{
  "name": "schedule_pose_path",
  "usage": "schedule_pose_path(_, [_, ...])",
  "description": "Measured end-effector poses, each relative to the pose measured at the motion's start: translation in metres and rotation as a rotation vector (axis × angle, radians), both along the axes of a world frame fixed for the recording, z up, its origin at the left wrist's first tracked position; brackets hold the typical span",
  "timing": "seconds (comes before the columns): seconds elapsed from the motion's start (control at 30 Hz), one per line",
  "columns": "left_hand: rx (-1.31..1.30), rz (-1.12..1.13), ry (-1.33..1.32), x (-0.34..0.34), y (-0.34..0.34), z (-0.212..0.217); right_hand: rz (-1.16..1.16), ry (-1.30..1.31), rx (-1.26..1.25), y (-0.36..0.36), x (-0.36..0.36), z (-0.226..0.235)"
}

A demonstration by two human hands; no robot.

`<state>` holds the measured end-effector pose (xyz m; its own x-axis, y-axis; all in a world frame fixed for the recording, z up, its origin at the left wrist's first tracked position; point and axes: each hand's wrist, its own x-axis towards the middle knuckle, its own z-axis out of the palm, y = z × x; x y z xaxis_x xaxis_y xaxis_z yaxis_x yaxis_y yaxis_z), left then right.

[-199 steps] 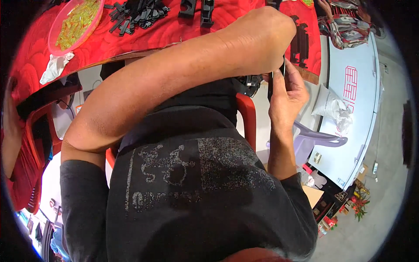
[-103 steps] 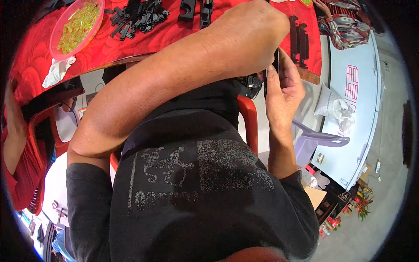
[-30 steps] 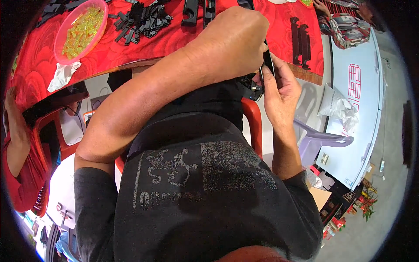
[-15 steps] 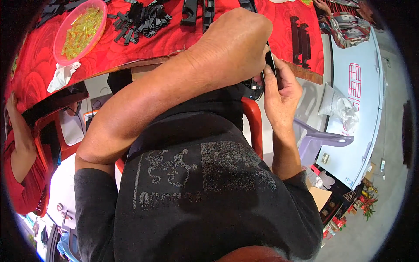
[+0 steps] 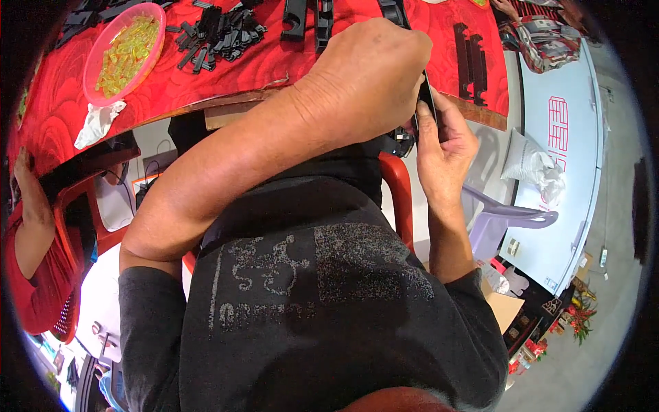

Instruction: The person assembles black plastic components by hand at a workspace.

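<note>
My left hand (image 5: pixel 376 77) is curled into a fist with the back of it up, over the table's near edge. Its fingertips are hidden, so whatever they grip does not show. Right beside it, my right hand (image 5: pixel 446 141) pinches a narrow black plastic part (image 5: pixel 425 96) between thumb and fingers. The part stands nearly upright in the view, its upper end close against the left fist. Beyond the hands, black moulded parts (image 5: pixel 294 19) lie on the red cloth. A heap of small black plastic pieces (image 5: pixel 221 34) lies to their left.
A pink bowl (image 5: pixel 88 81) of yellowish clear pieces stands at the table's left, a crumpled white tissue (image 5: pixel 98 123) by it. Long dark parts (image 5: pixel 471 65) lie at the right end. Another person's arm (image 5: pixel 34 213) is at the far left; a purple chair (image 5: pixel 511 218) stands right.
My left fist has shifted slightly down and to the right, still against the black part. My right hand keeps its pinch, nearly in the same place.
</note>
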<state>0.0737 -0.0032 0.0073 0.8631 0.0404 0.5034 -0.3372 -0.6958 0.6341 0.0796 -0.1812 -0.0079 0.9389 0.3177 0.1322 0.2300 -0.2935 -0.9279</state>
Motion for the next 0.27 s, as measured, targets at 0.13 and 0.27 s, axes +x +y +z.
schedule_pose_path(0.13, [0.013, -0.051, 0.045, 0.0002, -0.0013, 0.0021, 0.012, 0.011, 0.016, -0.0012, -0.0007, 0.0017])
schedule_pose_path(0.27, [0.021, -0.013, 0.045, -0.0022, -0.0043, 0.0031, 0.052, 0.043, 0.087, -0.0048, 0.0040, -0.0031])
